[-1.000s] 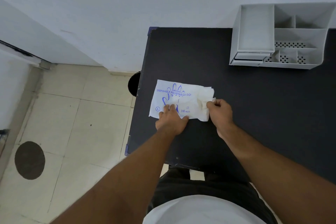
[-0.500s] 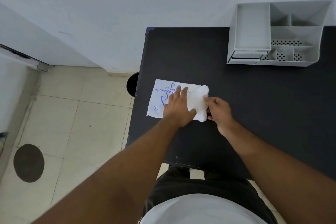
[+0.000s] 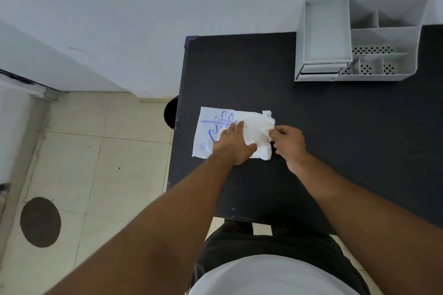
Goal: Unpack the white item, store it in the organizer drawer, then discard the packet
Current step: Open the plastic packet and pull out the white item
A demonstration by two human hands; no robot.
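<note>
A white packet with blue print lies flat near the left edge of the black table. My left hand presses flat on its middle, fingers spread. At the packet's open right end, white crumpled gloves bulge out, and my right hand pinches them. The grey organizer stands at the table's far right, with two shut drawers at the bottom of its left section.
A round dark bin shows under the table's left edge. A white wall runs behind the table. Tiled floor lies to the left, with a round dark mat on it.
My left hand slid up from the packet's lower edge onto its middle. My right hand stays pinched at the open end, and the white gloves bunch out more there.
</note>
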